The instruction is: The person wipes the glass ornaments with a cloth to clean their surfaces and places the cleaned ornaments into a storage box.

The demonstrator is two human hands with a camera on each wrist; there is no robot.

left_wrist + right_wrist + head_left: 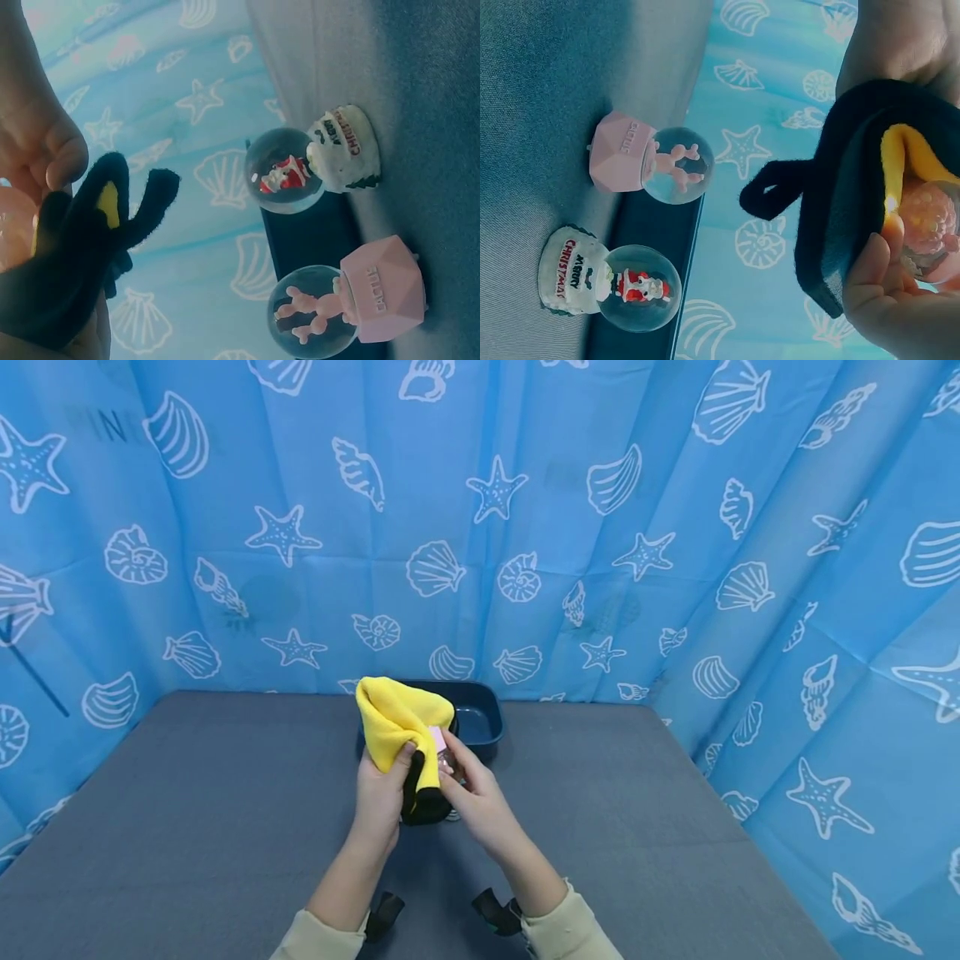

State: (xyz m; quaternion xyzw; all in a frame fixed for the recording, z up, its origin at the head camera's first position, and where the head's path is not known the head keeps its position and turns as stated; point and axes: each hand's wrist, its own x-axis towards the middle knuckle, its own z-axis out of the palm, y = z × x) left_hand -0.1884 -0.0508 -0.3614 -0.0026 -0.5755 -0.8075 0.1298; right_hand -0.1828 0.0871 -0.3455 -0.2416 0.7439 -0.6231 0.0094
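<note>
My left hand [381, 795] grips a yellow cloth [393, 718] with black backing and edging, its thumb on the front. A snow globe [928, 221] with a pink figure inside lies partly wrapped in the cloth's fold. My right hand [480, 797] holds this globe by its side, fingers close to its pink part [437, 738]; the cloth hides much of it. Below the hands, both wrist views show two snow globes standing upright on the table: a Santa globe [343, 150] on a white "Merry Christmas" base, and a pink cactus globe [619, 152] on a faceted base.
A dark blue rectangular bin [480, 718] stands behind the hands at the table's back edge. The grey table [637, 827] spreads to both sides. A blue shell-patterned curtain [495, 552] hangs behind and along the right.
</note>
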